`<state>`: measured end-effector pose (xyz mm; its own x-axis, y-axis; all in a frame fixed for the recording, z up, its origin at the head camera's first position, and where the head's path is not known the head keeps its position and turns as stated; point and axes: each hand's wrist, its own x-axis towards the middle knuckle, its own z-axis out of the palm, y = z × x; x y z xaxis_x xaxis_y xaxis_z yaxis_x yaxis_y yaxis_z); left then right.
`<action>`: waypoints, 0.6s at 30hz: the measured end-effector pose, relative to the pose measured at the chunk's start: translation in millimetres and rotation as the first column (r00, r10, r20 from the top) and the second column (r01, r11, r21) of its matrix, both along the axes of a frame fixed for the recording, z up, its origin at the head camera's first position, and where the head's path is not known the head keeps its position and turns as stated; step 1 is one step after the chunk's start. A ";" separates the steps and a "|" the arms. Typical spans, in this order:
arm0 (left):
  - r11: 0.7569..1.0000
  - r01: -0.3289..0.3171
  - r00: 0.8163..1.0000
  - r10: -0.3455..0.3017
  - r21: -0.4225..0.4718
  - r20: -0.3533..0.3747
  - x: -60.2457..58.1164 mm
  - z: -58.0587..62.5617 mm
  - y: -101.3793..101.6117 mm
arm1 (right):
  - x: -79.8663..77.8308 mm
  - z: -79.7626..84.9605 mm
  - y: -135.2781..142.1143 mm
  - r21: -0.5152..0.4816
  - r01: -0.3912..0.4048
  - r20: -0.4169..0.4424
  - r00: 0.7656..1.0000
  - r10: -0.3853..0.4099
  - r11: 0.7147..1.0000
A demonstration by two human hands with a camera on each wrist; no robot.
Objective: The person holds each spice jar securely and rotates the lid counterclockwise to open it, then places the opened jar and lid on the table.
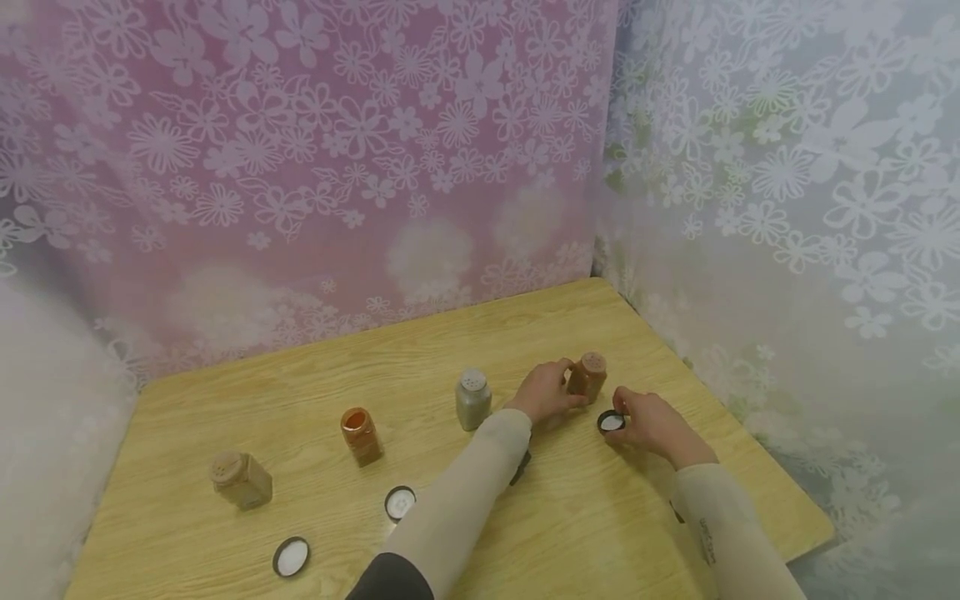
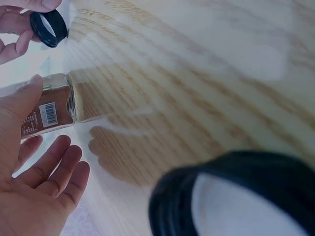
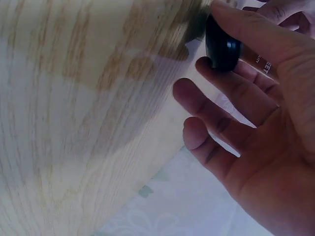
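At the table's right side, my left hand holds a spice jar of reddish-brown powder with a holed shaker top. The left wrist view shows its barcode label, with the thumb on one side of the glass and the other fingers spread loosely. The base of the jar is down at the wooden tabletop. Just right of it, my right hand pinches a black cap between thumb and index finger. The cap's white inner side faces up in the head view, close over the table.
On the wooden table stand a grey-green spice jar, an orange-red jar with an open mouth and a tan jar. Two black caps with white insides, a nearer one and another, lie in front. Floral curtains hang behind.
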<state>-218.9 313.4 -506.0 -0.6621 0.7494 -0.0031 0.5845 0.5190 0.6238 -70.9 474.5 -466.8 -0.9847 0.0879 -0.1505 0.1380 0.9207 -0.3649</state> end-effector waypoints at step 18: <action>0.995 -0.034 0.999 0.034 -0.097 -0.002 7.1 11.4 -20.4 | -1.4 -1.2 -7.6 0.084 -0.023 0.035 0.999 0.020 0.996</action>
<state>-211.7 293.0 -494.7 -0.6871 0.7228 -0.0743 0.5659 0.5964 0.5692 -72.3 466.9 -468.1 -0.9810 0.0805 -0.1766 0.1287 0.9508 -0.2817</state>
